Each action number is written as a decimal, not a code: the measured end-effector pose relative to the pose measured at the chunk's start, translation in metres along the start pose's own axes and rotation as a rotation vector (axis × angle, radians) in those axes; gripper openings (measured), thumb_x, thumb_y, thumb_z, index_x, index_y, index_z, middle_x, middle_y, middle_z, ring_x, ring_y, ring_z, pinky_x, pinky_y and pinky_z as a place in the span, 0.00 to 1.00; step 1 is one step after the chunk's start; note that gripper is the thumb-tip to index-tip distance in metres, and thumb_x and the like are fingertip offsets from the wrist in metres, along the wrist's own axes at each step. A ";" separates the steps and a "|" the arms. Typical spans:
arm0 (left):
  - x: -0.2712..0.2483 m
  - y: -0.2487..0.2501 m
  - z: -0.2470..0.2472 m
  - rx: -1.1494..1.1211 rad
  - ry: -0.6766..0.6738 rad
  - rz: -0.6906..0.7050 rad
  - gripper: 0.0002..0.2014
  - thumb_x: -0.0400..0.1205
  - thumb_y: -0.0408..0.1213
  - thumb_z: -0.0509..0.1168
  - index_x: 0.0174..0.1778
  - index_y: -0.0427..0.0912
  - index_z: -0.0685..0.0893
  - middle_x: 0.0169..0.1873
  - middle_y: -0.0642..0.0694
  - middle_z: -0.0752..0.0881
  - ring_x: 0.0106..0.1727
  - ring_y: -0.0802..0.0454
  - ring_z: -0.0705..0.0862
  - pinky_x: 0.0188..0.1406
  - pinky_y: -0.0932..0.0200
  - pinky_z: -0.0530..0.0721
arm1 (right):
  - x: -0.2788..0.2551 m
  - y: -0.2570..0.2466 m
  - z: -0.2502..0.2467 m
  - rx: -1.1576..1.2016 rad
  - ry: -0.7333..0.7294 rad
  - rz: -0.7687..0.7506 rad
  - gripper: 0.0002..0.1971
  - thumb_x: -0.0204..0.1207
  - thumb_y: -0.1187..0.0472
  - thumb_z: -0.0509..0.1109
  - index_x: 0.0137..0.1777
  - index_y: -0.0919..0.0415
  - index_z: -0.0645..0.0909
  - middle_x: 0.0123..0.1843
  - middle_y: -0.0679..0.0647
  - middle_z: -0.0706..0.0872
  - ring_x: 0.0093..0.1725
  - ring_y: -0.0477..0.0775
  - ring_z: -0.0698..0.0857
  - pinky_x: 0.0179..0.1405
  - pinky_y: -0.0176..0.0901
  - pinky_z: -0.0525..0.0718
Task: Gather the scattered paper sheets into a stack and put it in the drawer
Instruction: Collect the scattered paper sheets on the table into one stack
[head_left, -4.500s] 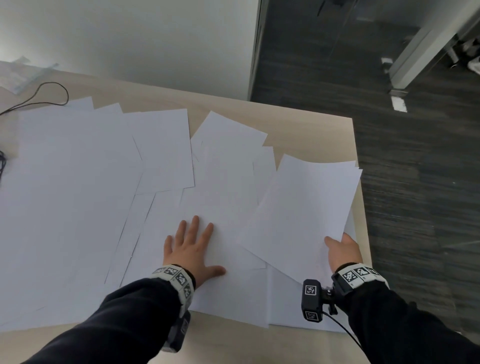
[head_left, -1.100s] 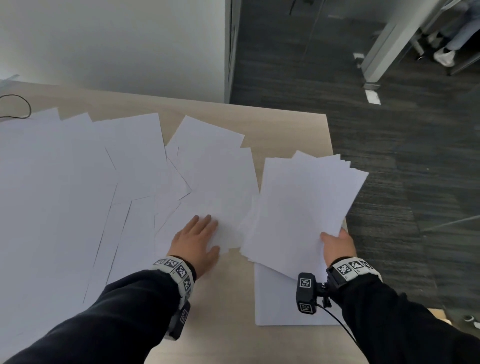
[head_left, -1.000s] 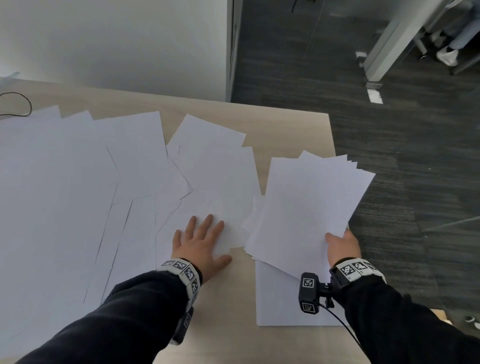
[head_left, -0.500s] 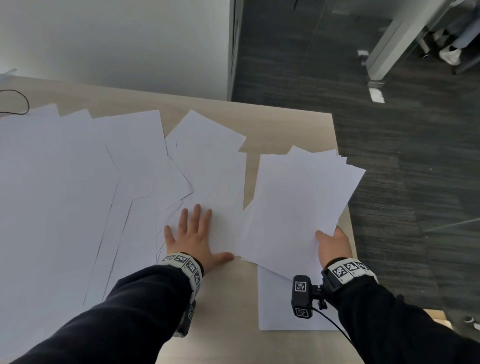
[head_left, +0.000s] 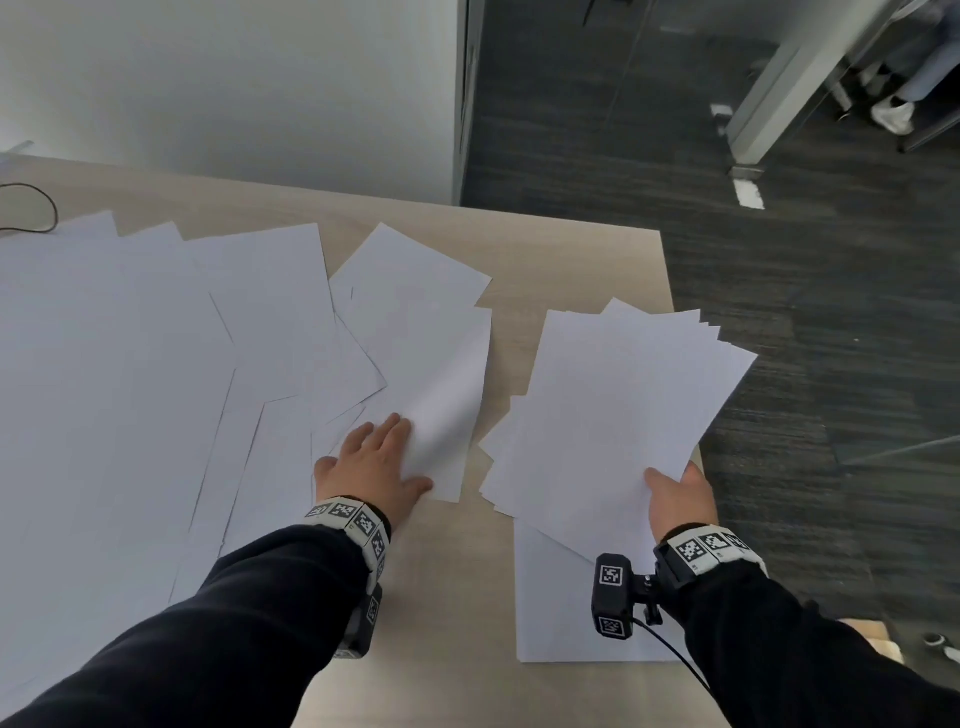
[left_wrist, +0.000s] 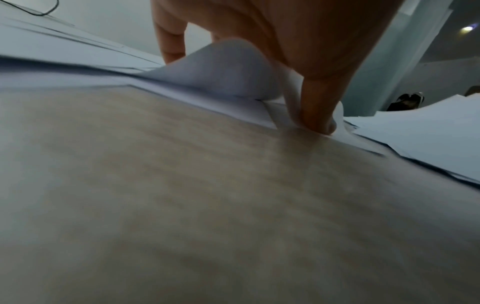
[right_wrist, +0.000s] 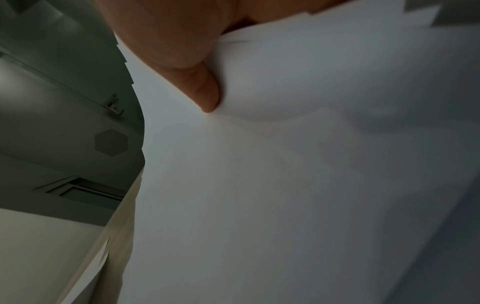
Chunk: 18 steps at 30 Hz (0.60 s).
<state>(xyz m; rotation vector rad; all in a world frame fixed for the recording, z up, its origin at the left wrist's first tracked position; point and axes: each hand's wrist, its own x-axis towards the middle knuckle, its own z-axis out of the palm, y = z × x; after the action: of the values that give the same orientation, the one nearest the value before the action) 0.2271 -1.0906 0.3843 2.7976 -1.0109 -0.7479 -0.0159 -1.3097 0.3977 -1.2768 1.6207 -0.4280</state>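
Several white paper sheets (head_left: 130, 395) lie scattered and overlapping across the left of the wooden table (head_left: 571, 270). My left hand (head_left: 374, 467) pinches one sheet (head_left: 447, 410) at its near left corner; that side curls up over the fingers. In the left wrist view the sheet (left_wrist: 221, 76) bulges between fingers and thumb (left_wrist: 318, 111). My right hand (head_left: 675, 493) holds a fanned stack of sheets (head_left: 613, 415) above the table's right side, thumb (right_wrist: 202, 88) on top of the stack (right_wrist: 285, 164). One more sheet (head_left: 561, 618) lies flat under it. No drawer is in view.
The table's right edge (head_left: 667, 291) drops off to dark floor (head_left: 805, 338). A black cable (head_left: 36, 208) loops at the far left. A white wall (head_left: 234, 88) stands behind the table. Bare wood shows between my hands.
My left hand went from pressing flat on a sheet to pinching it, and the sheet's left side now curls up. The right hand's stack has barely moved.
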 end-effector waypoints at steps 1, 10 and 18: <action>0.001 -0.001 -0.003 -0.028 0.015 -0.008 0.36 0.79 0.62 0.60 0.83 0.61 0.57 0.84 0.65 0.55 0.84 0.56 0.54 0.77 0.41 0.62 | -0.001 0.000 -0.001 0.006 0.000 -0.003 0.09 0.80 0.67 0.63 0.54 0.56 0.81 0.44 0.51 0.85 0.38 0.49 0.82 0.35 0.39 0.76; -0.006 0.007 -0.020 -0.545 0.142 -0.121 0.31 0.79 0.57 0.67 0.77 0.48 0.76 0.75 0.52 0.77 0.77 0.51 0.73 0.78 0.53 0.67 | -0.019 -0.005 0.023 0.031 -0.279 -0.003 0.10 0.80 0.68 0.65 0.57 0.55 0.81 0.51 0.52 0.88 0.50 0.55 0.86 0.57 0.50 0.83; -0.027 0.052 0.011 -0.210 -0.129 0.310 0.42 0.73 0.76 0.59 0.82 0.62 0.63 0.84 0.64 0.57 0.86 0.59 0.49 0.85 0.50 0.49 | -0.040 -0.017 0.052 -0.057 -0.368 0.124 0.28 0.85 0.41 0.54 0.78 0.58 0.71 0.78 0.57 0.74 0.75 0.58 0.74 0.71 0.46 0.68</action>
<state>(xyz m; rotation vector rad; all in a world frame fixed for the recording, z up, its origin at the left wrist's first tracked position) 0.1736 -1.1133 0.3975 2.3682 -1.2670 -0.9380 0.0351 -1.2662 0.4062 -1.2074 1.3958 -0.0636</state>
